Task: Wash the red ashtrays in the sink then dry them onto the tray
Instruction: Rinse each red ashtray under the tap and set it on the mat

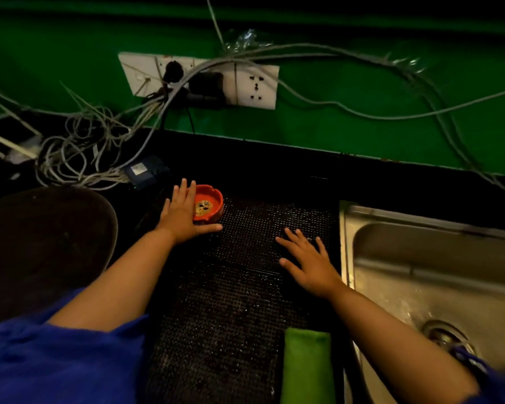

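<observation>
Just right of left hand [180,217], touching: red ashtray [210,203].

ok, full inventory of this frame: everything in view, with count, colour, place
round red ashtray: 1, red with a yellowish print inside, far left corner of the mat
black studded mat: 1, black, counter centre, left of the sink
stainless steel sink: 1, silver, right
folded green cloth: 1, green, mat's near right edge
dark round tray: 1, dark brown, left
white wall socket panel: 1, white, green wall
grey cables: many, grey, tangled far left
small blue box: 1, blue, beside the cables
left hand: straight fingers against the ashtray
right hand: spread flat over the mat
</observation>
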The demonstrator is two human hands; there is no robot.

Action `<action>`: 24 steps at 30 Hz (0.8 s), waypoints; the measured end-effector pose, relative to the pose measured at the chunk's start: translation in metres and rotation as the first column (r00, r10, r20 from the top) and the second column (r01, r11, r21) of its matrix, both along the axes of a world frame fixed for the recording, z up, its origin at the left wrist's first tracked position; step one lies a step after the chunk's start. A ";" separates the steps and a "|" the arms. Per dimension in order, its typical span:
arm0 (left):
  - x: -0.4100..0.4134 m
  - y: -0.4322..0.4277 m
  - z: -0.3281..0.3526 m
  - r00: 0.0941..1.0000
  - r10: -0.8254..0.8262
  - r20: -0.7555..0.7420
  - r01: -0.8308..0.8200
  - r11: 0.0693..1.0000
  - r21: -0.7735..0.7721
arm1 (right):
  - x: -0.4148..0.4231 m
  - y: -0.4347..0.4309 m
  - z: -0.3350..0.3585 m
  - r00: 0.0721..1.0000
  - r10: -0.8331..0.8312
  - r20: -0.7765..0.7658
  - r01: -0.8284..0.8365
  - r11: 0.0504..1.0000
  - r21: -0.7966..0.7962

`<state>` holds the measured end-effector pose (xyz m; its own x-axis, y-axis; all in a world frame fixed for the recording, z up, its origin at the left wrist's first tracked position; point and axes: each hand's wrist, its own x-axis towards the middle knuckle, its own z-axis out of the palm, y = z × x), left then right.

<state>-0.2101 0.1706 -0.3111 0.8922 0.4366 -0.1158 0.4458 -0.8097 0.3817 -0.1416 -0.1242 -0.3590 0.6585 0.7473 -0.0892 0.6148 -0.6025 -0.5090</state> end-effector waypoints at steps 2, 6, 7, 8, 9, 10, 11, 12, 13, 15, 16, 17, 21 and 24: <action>-0.006 -0.032 0.006 0.989 -0.022 0.150 0.034 0.996 -0.077 | 0.004 -0.002 0.010 0.975 -0.047 -0.217 0.078 0.988 0.137; -0.003 -0.108 0.034 0.907 -0.094 0.411 0.177 0.970 -0.169 | 0.005 -0.025 0.038 0.939 -0.290 -0.187 0.336 0.892 0.302; 0.002 -0.129 0.046 0.879 -0.131 0.459 0.225 0.962 -0.155 | 0.005 -0.037 0.049 0.921 -0.364 -0.141 0.390 0.855 0.342; 0.008 -0.148 0.057 0.847 -0.171 0.503 0.274 0.952 -0.137 | 0.007 -0.049 0.060 0.899 -0.425 -0.109 0.433 0.818 0.379; 0.016 -0.167 0.069 0.818 -0.203 0.537 0.315 0.941 -0.125 | 0.010 -0.063 0.074 0.878 -0.472 -0.084 0.462 0.786 0.411; 0.025 -0.185 0.081 0.789 -0.225 0.572 0.348 0.930 -0.116 | 0.013 -0.079 0.089 0.859 -0.508 -0.057 0.478 0.759 0.442; 0.035 -0.200 0.092 0.763 -0.234 0.603 0.371 0.922 -0.111 | 0.019 -0.091 0.104 0.844 -0.537 -0.022 0.484 0.741 0.465; 0.046 -0.218 0.105 0.733 -0.241 0.636 0.395 0.912 -0.111 | 0.025 -0.107 0.120 0.822 -0.569 0.025 0.487 0.724 0.489; 0.056 -0.235 0.117 0.706 -0.242 0.666 0.417 0.902 -0.114 | 0.030 -0.122 0.137 0.795 -0.602 0.071 0.492 0.709 0.505; 0.077 -0.266 0.141 0.658 -0.245 0.713 0.456 0.882 -0.118 | 0.045 -0.150 0.169 0.741 -0.655 0.147 0.492 0.679 0.545; 0.088 -0.276 0.152 0.638 -0.246 0.729 0.466 0.877 -0.112 | 0.054 -0.160 0.182 0.725 -0.669 0.164 0.493 0.670 0.555; 0.099 -0.287 0.164 0.620 -0.245 0.745 0.474 0.874 -0.107 | 0.064 -0.171 0.197 0.711 -0.682 0.170 0.503 0.663 0.554; 0.144 -0.314 0.210 0.560 -0.220 0.799 0.488 0.866 -0.103 | 0.107 -0.207 0.248 0.663 -0.727 0.181 0.568 0.645 0.511; 0.177 -0.323 0.248 0.558 -0.203 0.805 0.472 0.875 -0.107 | 0.137 -0.228 0.283 0.614 -0.767 0.184 0.631 0.618 0.470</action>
